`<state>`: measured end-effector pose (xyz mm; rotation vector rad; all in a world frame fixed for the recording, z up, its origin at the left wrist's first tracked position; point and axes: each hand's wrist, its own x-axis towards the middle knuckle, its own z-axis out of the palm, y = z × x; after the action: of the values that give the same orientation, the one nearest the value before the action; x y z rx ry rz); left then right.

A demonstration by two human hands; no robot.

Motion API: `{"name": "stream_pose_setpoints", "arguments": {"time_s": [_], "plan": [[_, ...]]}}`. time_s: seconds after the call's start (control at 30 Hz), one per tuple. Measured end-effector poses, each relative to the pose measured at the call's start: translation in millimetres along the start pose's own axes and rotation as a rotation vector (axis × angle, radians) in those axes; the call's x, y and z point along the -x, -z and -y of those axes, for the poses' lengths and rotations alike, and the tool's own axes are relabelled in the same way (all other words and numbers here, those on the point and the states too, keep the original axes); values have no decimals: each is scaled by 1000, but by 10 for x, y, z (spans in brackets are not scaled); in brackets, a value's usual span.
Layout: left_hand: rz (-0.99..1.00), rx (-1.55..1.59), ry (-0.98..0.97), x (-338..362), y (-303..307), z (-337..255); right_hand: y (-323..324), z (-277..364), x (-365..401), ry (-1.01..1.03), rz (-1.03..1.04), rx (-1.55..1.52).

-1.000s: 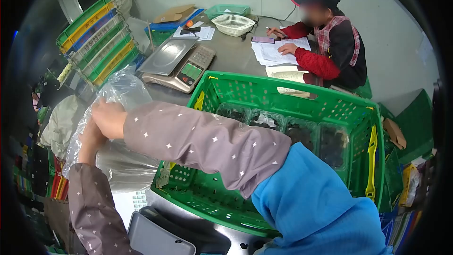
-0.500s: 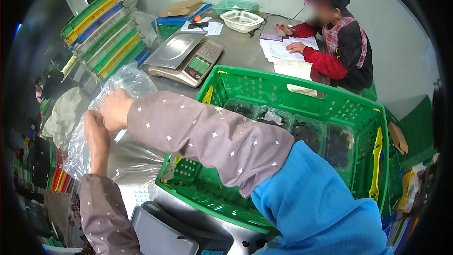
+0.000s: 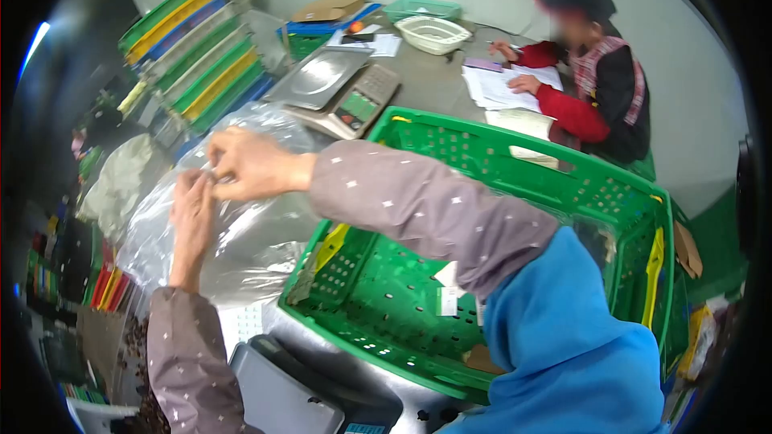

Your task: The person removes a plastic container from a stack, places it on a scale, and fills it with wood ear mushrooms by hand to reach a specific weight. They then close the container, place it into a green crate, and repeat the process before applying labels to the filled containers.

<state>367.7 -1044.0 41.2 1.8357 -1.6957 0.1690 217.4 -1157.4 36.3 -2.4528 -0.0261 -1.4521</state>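
Note:
A clear plastic bag (image 3: pixel 261 261) lies bunched at the left of the green crate (image 3: pixel 374 371). My left hand (image 3: pixel 191 221) pinches the bag from the near side, fingers bent and pointing up. Right against it, my right hand (image 3: pixel 256 165) reaches across from the right with its fingertips closed on the bag. The fingertips of both hands meet, and the exact grip on the film is blurred. Behind my right sleeve, a clear plastic box (image 3: pixel 593 233) shows partly in the crate. A small white card (image 3: pixel 447 300) is also visible in there.
A weighing scale (image 3: pixel 354 104) stands behind the crate, and a grey device (image 3: pixel 281 394) sits near my body. Stacked coloured crates (image 3: pixel 201 56) rise at the back left. Across the table a co-worker (image 3: pixel 603 88) sits over papers (image 3: pixel 507 88). A white basket (image 3: pixel 434 34) is behind.
The view has shifted, so things appear farther right. My right hand has turned, bringing its fingertips to my left hand's. My right arm now hides most of the clear boxes.

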Motion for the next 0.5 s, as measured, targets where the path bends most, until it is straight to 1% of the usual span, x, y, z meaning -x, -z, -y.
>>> {"name": "stream_pose_setpoints", "arguments": {"time_s": [0.03,0.1,0.13,0.17,0.23,0.27,0.3,0.37,0.43,0.47,0.5], "plan": [[1,61,-8,18,24,-56,77,63,-1,27,-32,41],[-3,-43,-42,83,103,-80,269,96,-37,181,89,202],[-38,-6,-61,112,171,-69,324,26,-31,300,52,230],[-76,36,-80,146,229,-56,483,60,-7,299,113,294],[-232,-65,-183,166,358,-62,684,122,98,296,272,298],[-340,-248,-293,167,411,-41,754,128,141,310,277,308],[-349,-262,-273,181,495,29,827,125,190,318,282,323],[-335,-556,-334,217,660,209,1005,90,317,298,335,378],[-321,-601,-301,235,794,395,1081,-43,512,273,424,432],[-326,-671,-317,236,886,479,1113,-116,594,277,425,431],[-332,-743,-336,233,949,536,1136,-197,670,258,482,501]]}}
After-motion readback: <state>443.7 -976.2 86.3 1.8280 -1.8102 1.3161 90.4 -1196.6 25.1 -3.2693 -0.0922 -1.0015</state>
